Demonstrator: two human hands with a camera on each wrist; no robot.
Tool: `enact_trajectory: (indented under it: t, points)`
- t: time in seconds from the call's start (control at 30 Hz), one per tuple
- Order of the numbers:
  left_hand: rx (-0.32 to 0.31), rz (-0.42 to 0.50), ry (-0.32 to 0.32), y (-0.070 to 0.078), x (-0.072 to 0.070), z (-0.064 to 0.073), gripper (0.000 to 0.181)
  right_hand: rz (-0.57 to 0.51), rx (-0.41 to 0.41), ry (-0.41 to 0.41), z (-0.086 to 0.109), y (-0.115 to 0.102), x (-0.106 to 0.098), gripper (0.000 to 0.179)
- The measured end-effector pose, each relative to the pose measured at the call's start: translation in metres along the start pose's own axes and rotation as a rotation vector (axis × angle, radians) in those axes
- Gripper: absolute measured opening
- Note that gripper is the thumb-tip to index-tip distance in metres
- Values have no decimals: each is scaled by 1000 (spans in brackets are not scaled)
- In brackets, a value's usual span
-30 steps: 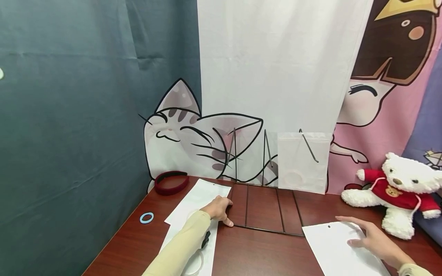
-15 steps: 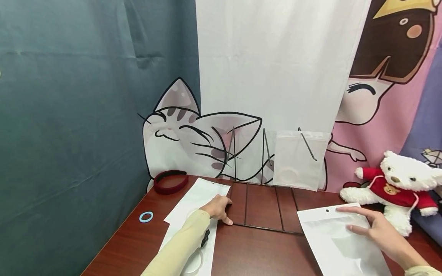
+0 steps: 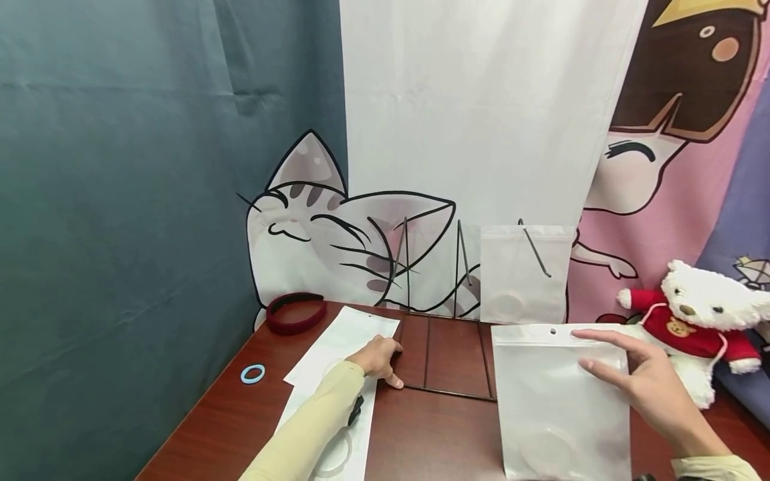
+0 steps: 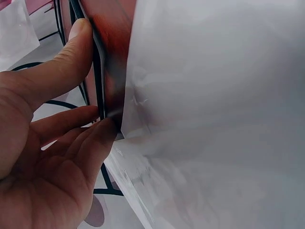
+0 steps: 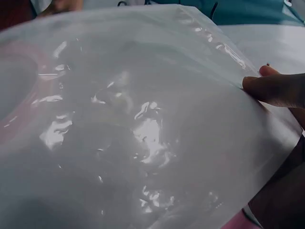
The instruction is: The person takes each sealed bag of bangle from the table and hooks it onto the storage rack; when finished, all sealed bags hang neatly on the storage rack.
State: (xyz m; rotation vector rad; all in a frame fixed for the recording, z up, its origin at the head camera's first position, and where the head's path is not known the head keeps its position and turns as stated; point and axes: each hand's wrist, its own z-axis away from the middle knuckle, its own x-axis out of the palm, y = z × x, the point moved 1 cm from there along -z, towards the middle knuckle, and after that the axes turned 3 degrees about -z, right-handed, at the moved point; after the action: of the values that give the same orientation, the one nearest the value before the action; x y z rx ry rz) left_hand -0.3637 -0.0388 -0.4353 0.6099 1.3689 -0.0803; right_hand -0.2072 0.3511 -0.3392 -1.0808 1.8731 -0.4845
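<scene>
My right hand (image 3: 646, 384) pinches the upper edge of a white zip-top bag (image 3: 556, 394), held up in front of the rack's right side. A hang hole shows in its top strip. In the right wrist view, a pale pink ring (image 5: 40, 81) shows faintly through the plastic. My left hand (image 3: 375, 357) grips the left side of a black wire display rack (image 3: 445, 393), thumb and fingers around the wire (image 4: 99, 81) in the left wrist view. From the rack's right hook hangs another white bag (image 3: 502, 277); its other two hooks bear no bag.
White bags (image 3: 345, 331) lie overlapping under my left forearm. A dark red headband (image 3: 295, 325) and a light blue ring (image 3: 252, 374) lie at the table's left. A white teddy bear (image 3: 680, 327) sits at the right. Printed curtains (image 3: 150, 200) stand behind.
My right hand has raised the bag off the table and moved it left, tilting it more upright. The hanging bag swung slightly. My left hand keeps its place on the rack.
</scene>
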Motion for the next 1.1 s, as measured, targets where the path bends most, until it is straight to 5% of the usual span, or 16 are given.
enact_trajectory:
  t: [0.63, 1.1]
  points:
    - [17, 11, 21, -1, 3, 2, 73, -111, -98, 139, -42, -66, 60, 35]
    - [40, 18, 25, -4, 3, 0, 72, -188, -55, 208, -59, -73, 103, 34]
